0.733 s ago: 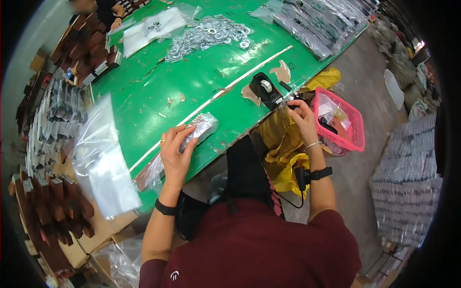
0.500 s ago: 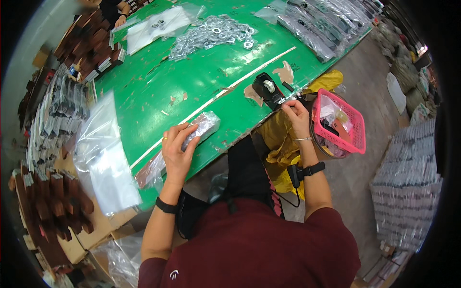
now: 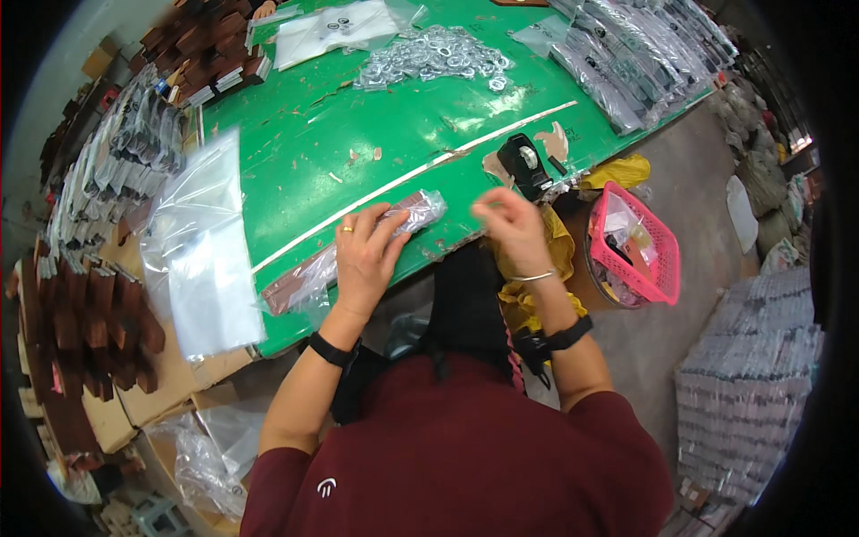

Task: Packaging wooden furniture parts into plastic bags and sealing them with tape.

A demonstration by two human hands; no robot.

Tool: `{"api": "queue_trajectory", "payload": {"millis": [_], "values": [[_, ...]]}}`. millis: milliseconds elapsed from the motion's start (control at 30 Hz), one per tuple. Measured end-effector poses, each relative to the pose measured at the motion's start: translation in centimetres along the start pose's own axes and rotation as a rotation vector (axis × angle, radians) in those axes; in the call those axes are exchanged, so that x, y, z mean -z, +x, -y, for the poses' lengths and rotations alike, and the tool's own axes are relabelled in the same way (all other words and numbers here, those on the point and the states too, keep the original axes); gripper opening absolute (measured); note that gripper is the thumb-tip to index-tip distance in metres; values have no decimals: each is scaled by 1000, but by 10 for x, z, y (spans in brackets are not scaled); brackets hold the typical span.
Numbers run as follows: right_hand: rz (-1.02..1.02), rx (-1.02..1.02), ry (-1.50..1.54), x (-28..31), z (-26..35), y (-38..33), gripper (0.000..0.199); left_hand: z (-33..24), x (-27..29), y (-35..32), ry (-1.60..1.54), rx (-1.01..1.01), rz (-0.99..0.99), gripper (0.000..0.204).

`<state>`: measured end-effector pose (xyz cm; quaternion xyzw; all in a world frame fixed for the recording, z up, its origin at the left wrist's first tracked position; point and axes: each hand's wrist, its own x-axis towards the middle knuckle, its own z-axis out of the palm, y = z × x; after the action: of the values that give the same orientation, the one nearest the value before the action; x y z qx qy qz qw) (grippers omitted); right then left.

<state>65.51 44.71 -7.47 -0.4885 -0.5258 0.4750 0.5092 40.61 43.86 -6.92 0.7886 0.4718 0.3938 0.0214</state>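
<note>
A long brown strip in a clear plastic bag lies along the near edge of the green table. My left hand presses flat on the middle of that bag. My right hand hovers just right of the bag's end with the fingertips pinched together; whether a piece of clear tape is between them is too small to tell. A black tape dispenser stands on the table edge behind my right hand.
A stack of empty clear bags lies at the table's left end. A heap of metal washers and bagged parts sit at the far side. A pink basket stands on the floor at right. Brown pieces are stacked at left.
My right hand has come back from the tape dispenser toward the bag's right end. My left hand stays on the bag.
</note>
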Motion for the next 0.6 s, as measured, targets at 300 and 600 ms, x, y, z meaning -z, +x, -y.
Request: {"api": "queue_trajectory", "payload": {"millis": [300,600], "values": [[-34,36,-446,-74,28,5,22,-17,-13,-20,200,-104,-42,37],[-11,-18,-603,-68,20,2,30,-13,-20,-31,279,-214,-20,33]]}}
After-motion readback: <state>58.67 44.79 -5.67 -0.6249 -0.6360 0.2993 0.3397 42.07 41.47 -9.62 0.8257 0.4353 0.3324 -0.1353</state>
